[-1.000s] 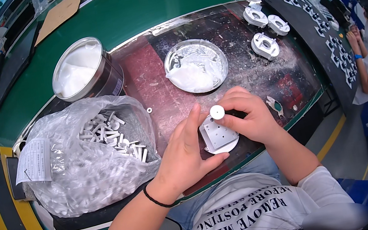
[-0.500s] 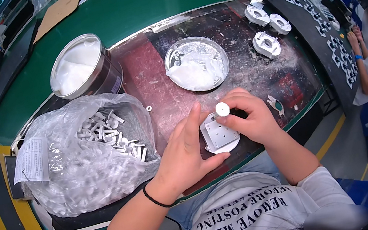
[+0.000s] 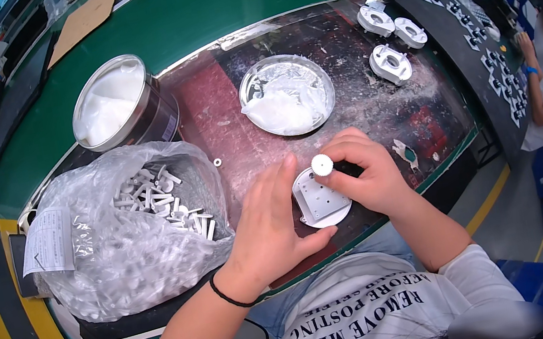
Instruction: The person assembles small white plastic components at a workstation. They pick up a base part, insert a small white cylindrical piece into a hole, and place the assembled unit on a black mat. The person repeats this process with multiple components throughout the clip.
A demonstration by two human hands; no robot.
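A round white plastic housing [image 3: 323,202] with a flat plate dotted with small holes lies near the table's front edge. My left hand [image 3: 263,225] wraps its left side, fingers along the upper left and thumb by the lower rim. Between the thumb and forefinger of my right hand [image 3: 370,170] is a small white gear [image 3: 321,165], held over the housing's upper edge. Whether the gear touches the housing is hidden by my fingers. Left of my left hand sits a clear plastic bag [image 3: 135,259] full of white stemmed parts [image 3: 153,196].
A metal tin [image 3: 111,107] lined with white plastic stands at the back left. A round metal dish [image 3: 287,94] holds clear film. Several white housings [image 3: 389,64] stand at the right, near a black board [image 3: 457,28] of small parts. A small white ring [image 3: 217,162] lies beside the bag.
The whole view has shifted slightly. The gear sits a little lower and more to the left, still in my right fingers. At the far right, the other person's arm has shifted.
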